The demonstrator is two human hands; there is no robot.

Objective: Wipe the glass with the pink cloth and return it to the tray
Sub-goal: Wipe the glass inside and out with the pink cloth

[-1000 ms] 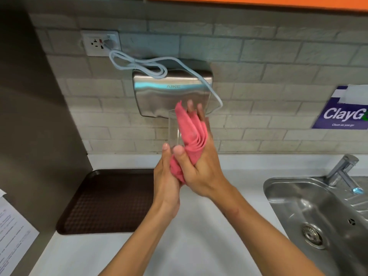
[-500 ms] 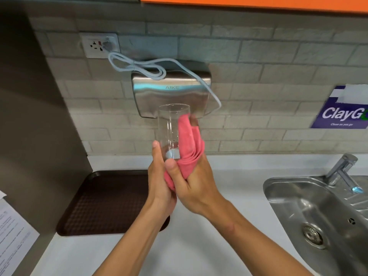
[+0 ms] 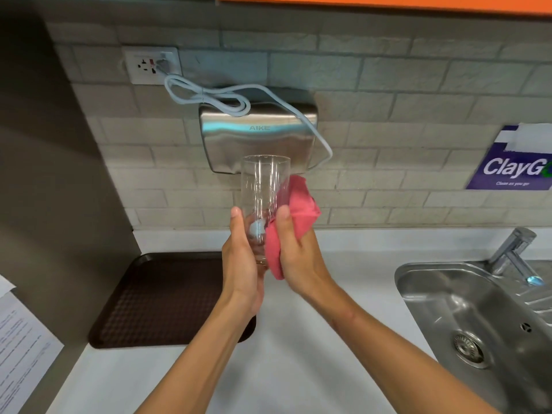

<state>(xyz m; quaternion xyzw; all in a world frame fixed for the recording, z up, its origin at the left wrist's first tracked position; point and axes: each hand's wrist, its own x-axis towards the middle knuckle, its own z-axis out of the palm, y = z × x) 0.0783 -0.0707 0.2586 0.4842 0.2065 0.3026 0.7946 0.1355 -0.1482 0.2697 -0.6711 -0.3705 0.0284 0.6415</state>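
Because I want to rub its side, I hold the glass (image 3: 264, 192) up in front of me, standing straight, above the counter (image 3: 343, 300). My left hand (image 3: 243, 264) wraps its fingers tight around the bottom so it can't slip. My right hand (image 3: 298, 252) squeezes the pink cloth (image 3: 294, 218) against the right side. The tray (image 3: 167, 300) waits down on my left, so putting the glass back should be easy.

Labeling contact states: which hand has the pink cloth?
The right hand: pink cloth bunched in its grip, pressed against the glass. The left hand holds only the glass base.
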